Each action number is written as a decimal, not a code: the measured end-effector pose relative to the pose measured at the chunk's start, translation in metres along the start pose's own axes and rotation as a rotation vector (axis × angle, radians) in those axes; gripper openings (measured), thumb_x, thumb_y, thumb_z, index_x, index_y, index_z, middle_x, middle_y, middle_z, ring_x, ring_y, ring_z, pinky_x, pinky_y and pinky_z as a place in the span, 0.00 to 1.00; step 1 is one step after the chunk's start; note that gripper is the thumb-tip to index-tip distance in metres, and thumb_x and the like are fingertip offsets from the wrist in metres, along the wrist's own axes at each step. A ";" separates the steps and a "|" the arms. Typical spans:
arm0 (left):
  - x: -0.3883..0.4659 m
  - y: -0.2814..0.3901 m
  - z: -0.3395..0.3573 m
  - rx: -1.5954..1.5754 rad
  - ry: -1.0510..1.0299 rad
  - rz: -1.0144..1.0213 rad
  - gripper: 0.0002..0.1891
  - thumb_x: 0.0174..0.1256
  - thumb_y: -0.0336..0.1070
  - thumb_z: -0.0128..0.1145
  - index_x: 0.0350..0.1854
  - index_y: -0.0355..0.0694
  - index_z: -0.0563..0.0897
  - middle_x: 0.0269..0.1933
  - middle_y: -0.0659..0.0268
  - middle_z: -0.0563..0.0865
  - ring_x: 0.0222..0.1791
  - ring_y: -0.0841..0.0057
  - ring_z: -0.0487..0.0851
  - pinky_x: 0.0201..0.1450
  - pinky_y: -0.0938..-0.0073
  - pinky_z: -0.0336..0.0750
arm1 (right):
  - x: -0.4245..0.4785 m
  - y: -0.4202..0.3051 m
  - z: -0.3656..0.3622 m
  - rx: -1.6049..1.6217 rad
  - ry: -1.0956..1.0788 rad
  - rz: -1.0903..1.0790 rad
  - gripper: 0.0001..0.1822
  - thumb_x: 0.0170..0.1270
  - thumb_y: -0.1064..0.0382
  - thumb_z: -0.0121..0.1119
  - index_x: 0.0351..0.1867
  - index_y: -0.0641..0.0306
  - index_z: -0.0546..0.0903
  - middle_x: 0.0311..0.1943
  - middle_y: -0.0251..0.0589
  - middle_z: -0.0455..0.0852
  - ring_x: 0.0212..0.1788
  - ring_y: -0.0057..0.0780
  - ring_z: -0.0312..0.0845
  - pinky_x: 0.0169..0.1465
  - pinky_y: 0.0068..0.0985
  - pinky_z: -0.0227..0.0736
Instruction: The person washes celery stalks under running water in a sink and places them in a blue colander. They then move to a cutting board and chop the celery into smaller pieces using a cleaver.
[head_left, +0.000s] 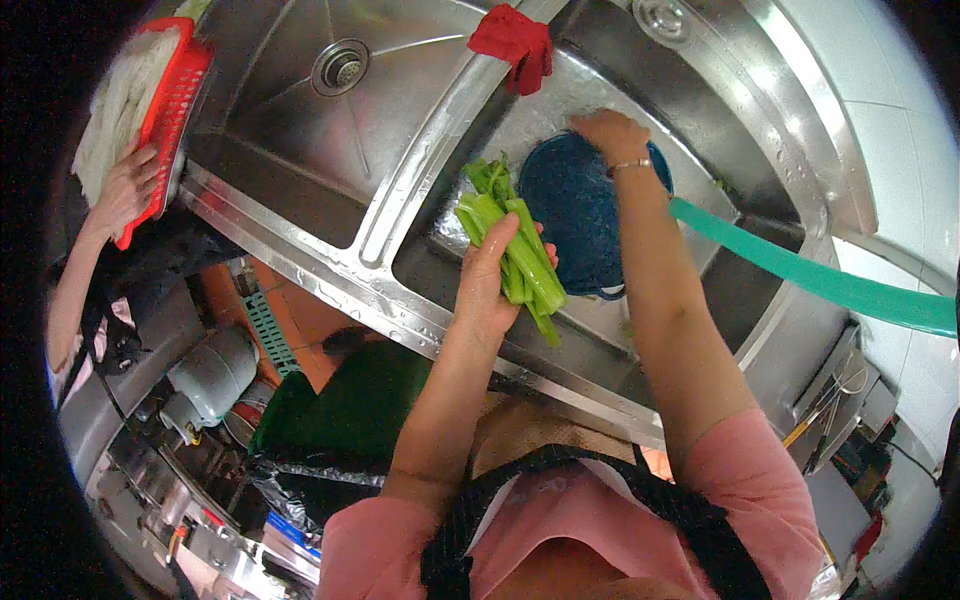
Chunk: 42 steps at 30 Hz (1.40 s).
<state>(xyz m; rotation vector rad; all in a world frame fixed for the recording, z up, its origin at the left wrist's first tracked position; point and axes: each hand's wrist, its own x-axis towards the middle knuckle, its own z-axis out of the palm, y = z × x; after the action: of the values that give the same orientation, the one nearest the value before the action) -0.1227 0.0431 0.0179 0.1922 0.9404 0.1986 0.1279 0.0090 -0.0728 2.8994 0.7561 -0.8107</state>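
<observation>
A bunch of green celery stalks is held in my left hand, thumb across the top. It is over the near left side of a dark blue round plastic basin, which sits in the right-hand sink bowl. My right hand reaches to the far rim of this basin, fingers bent and pointing left. Whether it grips the rim is unclear. A green hose comes in from the right, and its end meets my right forearm near the basin's edge.
A red cloth hangs over the divider between the bowls. At the left, another person's hand touches a red plastic basket piled with whitish strands. A green bin with a black liner stands below the sink's front edge.
</observation>
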 end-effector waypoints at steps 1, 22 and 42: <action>-0.002 0.002 0.000 0.013 -0.005 -0.003 0.19 0.63 0.46 0.59 0.48 0.38 0.75 0.41 0.60 0.81 0.36 0.65 0.81 0.41 0.58 0.78 | 0.007 0.003 0.000 -0.002 -0.038 -0.023 0.32 0.56 0.36 0.48 0.53 0.56 0.80 0.55 0.51 0.78 0.60 0.47 0.72 0.62 0.37 0.64; -0.014 0.011 -0.015 0.067 0.077 0.069 0.18 0.66 0.46 0.54 0.48 0.36 0.74 0.42 0.59 0.80 0.37 0.65 0.81 0.43 0.59 0.77 | -0.059 -0.072 0.031 0.005 0.125 -0.426 0.16 0.60 0.50 0.56 0.43 0.56 0.83 0.43 0.41 0.85 0.46 0.44 0.81 0.48 0.47 0.68; -0.041 0.006 0.006 0.029 0.025 0.074 0.19 0.65 0.43 0.57 0.53 0.40 0.72 0.45 0.58 0.79 0.41 0.61 0.81 0.46 0.56 0.77 | -0.087 0.036 0.076 0.273 0.273 -0.494 0.12 0.62 0.58 0.52 0.45 0.58 0.78 0.42 0.45 0.80 0.43 0.46 0.78 0.40 0.39 0.75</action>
<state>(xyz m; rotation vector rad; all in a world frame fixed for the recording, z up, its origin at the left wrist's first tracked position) -0.1414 0.0385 0.0548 0.2518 0.9624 0.2566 0.0432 -0.0736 -0.0981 3.1442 1.5461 -0.5816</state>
